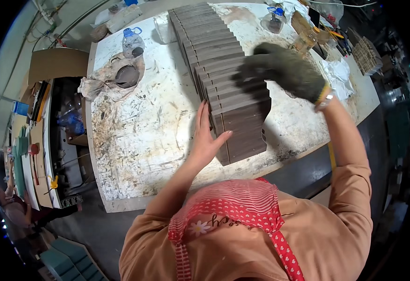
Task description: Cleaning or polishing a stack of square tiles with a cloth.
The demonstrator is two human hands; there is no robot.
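A long row of dark brown, wood-grained pieces stands packed face to face on the white work table, running away from me in a slight curve. Their top edges show a stepped, notched profile. My bare left hand rests against the near left corner of the row, fingers stretched along its side and thumb apart on the nearest piece. Over the row's right side hovers my right hand in a dark, dirty work glove, its fingers smeared by motion. Whether it touches the pieces cannot be made out.
A bowl of dark paste sits on a stained cloth at left, near a cut plastic bottle. Another blue-topped bottle, a yellowish bottle and crumpled white paper lie far right. A cluttered shelf cart adjoins the table's left edge.
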